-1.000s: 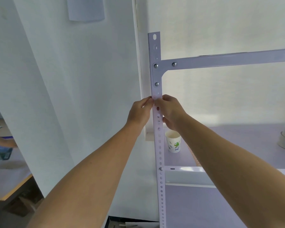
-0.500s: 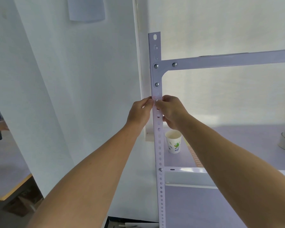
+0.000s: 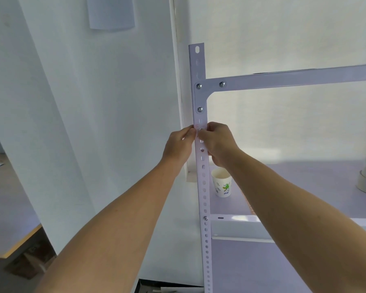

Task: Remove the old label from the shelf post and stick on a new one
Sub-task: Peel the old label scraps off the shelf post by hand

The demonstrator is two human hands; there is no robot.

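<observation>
Pinching with curled fingertips of left hand point(image 3: 179, 144) and right hand point(image 3: 218, 144) at a small pale paper label point(image 3: 199, 126), on the front of a white perforated metal shelf post point(image 3: 203, 187), just under the bolted white crossbeam point(image 3: 294, 78). Probably picking at the old label's edge; cannot tell whether lifted yet. Next calls for a slow, steady peel along the post. Open room left of the post; printed paper cup point(image 3: 221, 185) on the grey shelf board point(image 3: 304, 182) behind, below the right wrist.
</observation>
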